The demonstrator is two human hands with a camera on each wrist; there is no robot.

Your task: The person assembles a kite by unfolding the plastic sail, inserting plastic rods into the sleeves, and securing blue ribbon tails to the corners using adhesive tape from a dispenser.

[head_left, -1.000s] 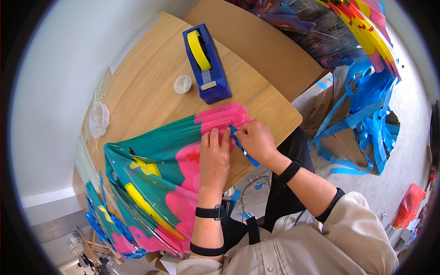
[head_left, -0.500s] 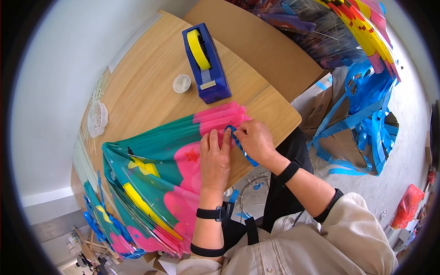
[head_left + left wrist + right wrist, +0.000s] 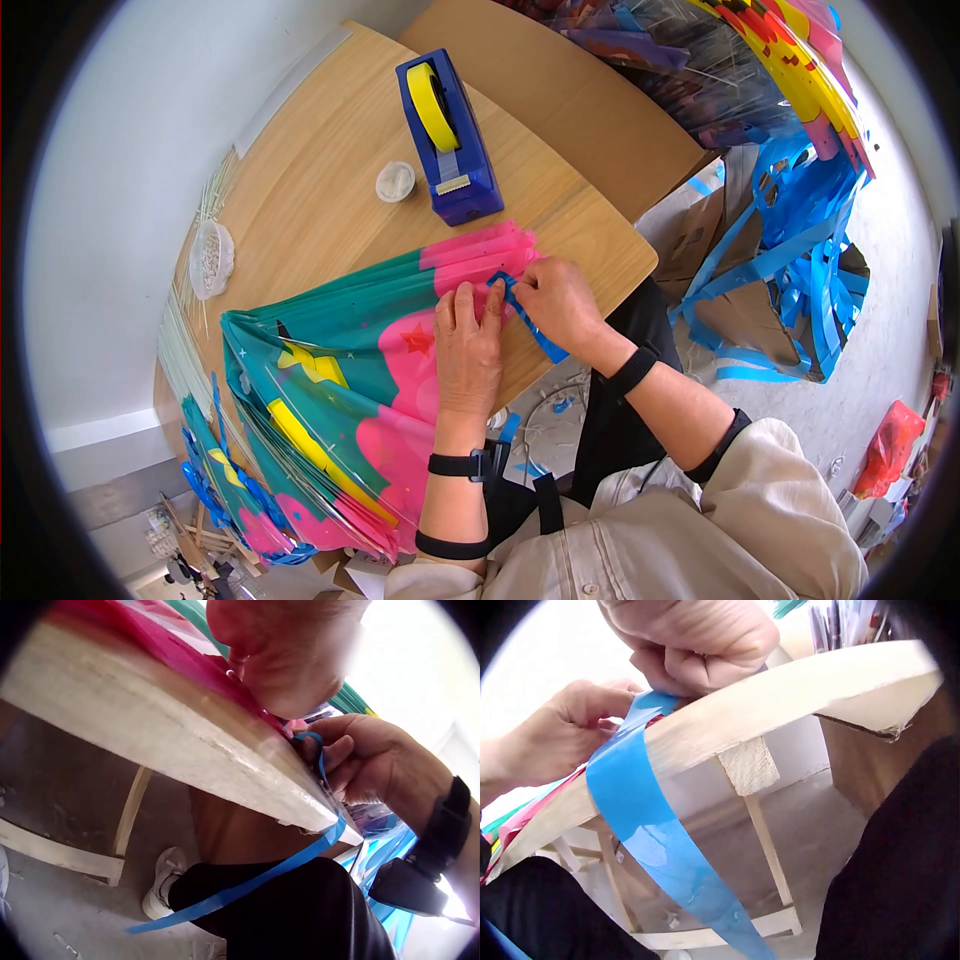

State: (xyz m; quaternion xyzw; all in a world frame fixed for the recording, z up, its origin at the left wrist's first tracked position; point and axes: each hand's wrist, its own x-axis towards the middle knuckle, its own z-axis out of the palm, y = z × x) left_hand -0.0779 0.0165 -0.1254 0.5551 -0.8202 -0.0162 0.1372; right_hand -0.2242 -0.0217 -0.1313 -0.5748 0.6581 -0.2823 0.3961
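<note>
A stack of green and pink printed plastic sheets [image 3: 380, 300] with thin rods, like folded kites, lies on the table. My left hand [image 3: 468, 350] rests palm down on its pink part, fingers mostly straight, a fingertip pressing at the end of a blue ribbon [image 3: 535, 332]. Close beside it, my right hand [image 3: 562, 305] pinches this ribbon between thumb and curled fingers. In the right wrist view the ribbon [image 3: 641, 817] runs past the table edge, its shiny length hanging down. The left wrist view shows the ribbon [image 3: 277, 871] trailing across a dark trouser leg.
A blue tape dispenser [image 3: 465, 185] with yellow core stands on the table [image 3: 310, 170]. Near it is a small white cup [image 3: 396, 182]; a white dish [image 3: 211, 260] stands by the wall. Blue ribbons [image 3: 800, 260] hang over a carton on the right. A cardboard box [image 3: 570, 95] adjoins the table.
Both hands stay almost in place at the ribbon's end. The right fingers have shifted very slightly while still pinching the ribbon; the view has drifted a little.
</note>
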